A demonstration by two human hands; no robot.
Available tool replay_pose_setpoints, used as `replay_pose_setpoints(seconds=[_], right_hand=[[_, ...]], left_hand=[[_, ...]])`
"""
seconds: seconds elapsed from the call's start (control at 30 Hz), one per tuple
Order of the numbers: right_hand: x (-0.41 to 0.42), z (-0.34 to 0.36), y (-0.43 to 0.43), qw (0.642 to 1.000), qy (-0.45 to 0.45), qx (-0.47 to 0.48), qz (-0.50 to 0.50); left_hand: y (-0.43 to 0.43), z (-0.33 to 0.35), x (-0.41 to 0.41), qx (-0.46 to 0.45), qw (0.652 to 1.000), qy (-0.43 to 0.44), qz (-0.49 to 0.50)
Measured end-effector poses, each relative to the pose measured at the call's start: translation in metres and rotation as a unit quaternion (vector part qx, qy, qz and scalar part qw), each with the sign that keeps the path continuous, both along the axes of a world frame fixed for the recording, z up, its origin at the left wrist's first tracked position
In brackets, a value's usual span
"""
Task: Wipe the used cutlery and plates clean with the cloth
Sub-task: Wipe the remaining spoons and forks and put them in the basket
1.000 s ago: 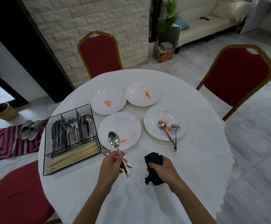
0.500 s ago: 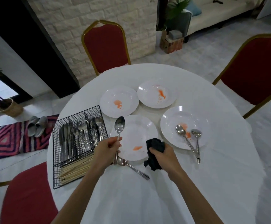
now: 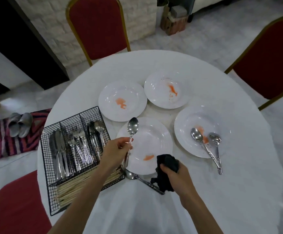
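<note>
Low centre of the frame, my right hand point(image 3: 176, 173) has its fingers curled round the black cloth point(image 3: 167, 163), bunched at the near edge of the nearest plate point(image 3: 156, 137), with a loose spoon point(image 3: 132, 175) lying on the white table point(image 3: 238, 191) just below that rim. Left of it my left hand point(image 3: 115, 151) pinches the handle of a held spoon point(image 3: 132, 127), its bowl pointing up the frame, next to the wire cutlery basket point(image 3: 69, 120). Further up, the right plate point(image 3: 203, 118) carries two spoons point(image 3: 196, 134) by its orange smear, with the upper left plate point(image 3: 122, 92) and upper right plate point(image 3: 164, 81) stained too
</note>
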State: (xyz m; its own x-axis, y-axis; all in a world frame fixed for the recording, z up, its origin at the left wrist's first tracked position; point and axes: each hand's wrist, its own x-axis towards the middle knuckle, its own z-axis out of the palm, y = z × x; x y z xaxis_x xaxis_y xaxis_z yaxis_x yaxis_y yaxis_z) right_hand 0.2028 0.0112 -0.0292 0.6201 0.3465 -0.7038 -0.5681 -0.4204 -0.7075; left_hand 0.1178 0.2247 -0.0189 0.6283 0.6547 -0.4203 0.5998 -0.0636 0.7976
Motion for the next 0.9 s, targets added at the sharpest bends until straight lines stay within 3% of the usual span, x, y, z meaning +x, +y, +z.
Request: replay_pose_setpoints(seconds=[0.17,0.33,0.57,0.9], right_hand=[[0.003,-0.006,0.007,1.0,0.011,-0.006,-0.005],[0.009,-0.004,0.013,1.0,0.016,-0.006,-0.009],[0.014,0.0,0.006,0.999,0.024,0.001,-0.023],[0.002,0.004,-0.019,0.999,0.028,0.012,-0.033]], left_hand=[[0.015,-0.005,-0.001,0.009,1.0,0.016,0.026],[0.038,-0.01,-0.026,0.069,0.985,0.056,0.144],[0.068,-0.007,-0.065,0.113,0.962,0.109,0.222],[0.059,0.0,-0.047,0.176,0.966,0.136,0.132]])
